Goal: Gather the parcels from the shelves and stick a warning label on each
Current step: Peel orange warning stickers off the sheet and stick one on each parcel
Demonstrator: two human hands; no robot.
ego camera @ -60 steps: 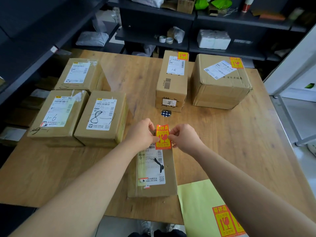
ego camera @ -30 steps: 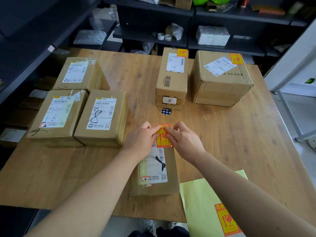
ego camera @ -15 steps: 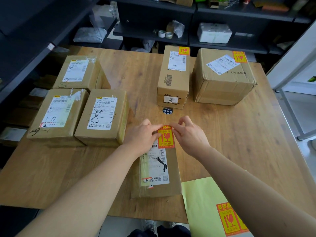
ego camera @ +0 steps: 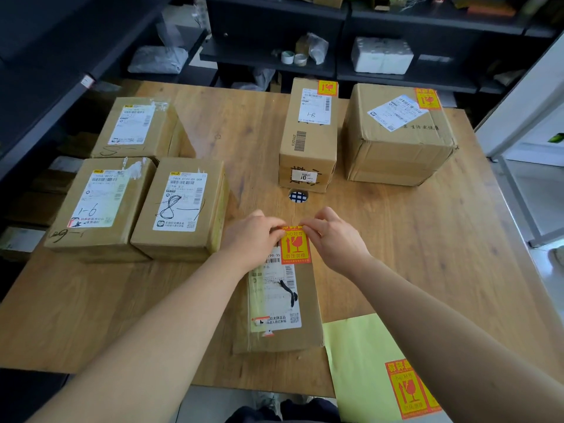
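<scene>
Our left hand (ego camera: 253, 236) and right hand (ego camera: 334, 238) press uncurled fingertips on the orange rectangular paper warning label (ego camera: 295, 247) at the far end of the long brown cardboard parcel (ego camera: 309, 300), and we should smooth it outward firmly.

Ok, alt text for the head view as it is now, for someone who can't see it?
The left hand and right hand press an orange warning label onto a long parcel near the front edge of a wooden table. Three unstickered parcels sit left, two stickered parcels far right, a yellow sheet of spare labels near right.
</scene>
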